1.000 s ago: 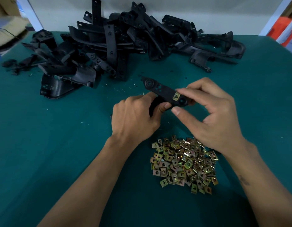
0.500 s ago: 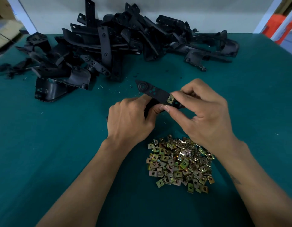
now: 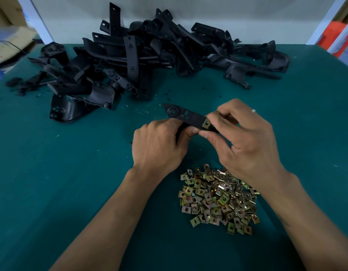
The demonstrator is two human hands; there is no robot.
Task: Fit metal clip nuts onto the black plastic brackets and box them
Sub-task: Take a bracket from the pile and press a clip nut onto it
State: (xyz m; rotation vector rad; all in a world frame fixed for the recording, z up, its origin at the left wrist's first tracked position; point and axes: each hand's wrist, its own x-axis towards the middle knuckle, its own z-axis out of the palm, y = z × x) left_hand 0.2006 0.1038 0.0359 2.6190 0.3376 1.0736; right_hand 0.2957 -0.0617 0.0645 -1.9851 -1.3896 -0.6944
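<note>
Both hands meet on one black bracket held just above the table. Left hand grips its near, lower end, fingers curled round it; right hand pinches the clip nut at the bracket's right edge between thumb and forefinger. The bracket's long axis runs from the hands up and away to the left, so the nut probably needs pushing across that axis, toward the left hand. Loose clip nuts lie heaped just below the right wrist. Unfitted brackets are piled well beyond both hands. No box shows.
</note>
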